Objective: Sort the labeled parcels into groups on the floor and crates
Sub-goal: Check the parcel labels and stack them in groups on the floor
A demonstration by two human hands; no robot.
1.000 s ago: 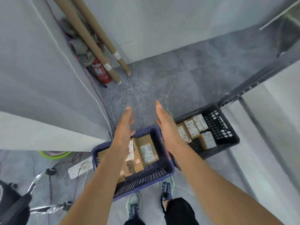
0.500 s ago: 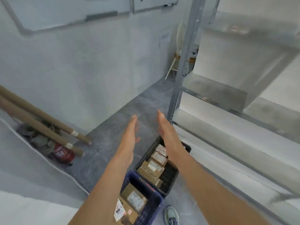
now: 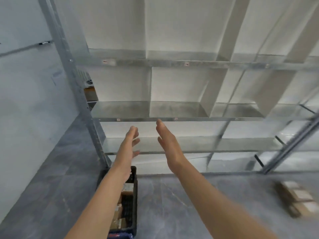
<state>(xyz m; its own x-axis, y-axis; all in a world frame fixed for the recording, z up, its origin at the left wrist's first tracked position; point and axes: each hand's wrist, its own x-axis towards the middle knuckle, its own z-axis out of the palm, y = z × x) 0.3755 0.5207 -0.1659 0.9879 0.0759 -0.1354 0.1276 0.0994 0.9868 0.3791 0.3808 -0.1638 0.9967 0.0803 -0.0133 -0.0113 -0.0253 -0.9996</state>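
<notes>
Room: grey galvanised metal shelving (image 3: 189,119) fills the view above grey tiled floor (image 3: 172,204).
Grip: left hand (image 3: 128,147) and right hand (image 3: 168,144) hold nothing, fingers straight, palms facing.
Change: view has swung up from the crates; the next parcel is probably being sought.
Containers: black slatted plastic crate (image 3: 135,195) beneath the left forearm holds brown labelled cardboard parcels (image 3: 127,188); blue plastic crate (image 3: 119,236) barely shows.
Floor: blurred parcel group (image 3: 296,195) lies far right.

Stretches 2 bare arms forward, left forearm (image 3: 103,195) and right forearm (image 3: 215,200) converging toward the middle. Holds left hand (image 3: 128,147) and right hand (image 3: 168,144) near each other but apart, palms facing inward, fingertips pointing away from the body. Spreads the left fingers (image 3: 133,133) slightly, blurred; sets the right fingers (image 3: 160,125) straight and together, thumb apart. Grips nothing.
</notes>
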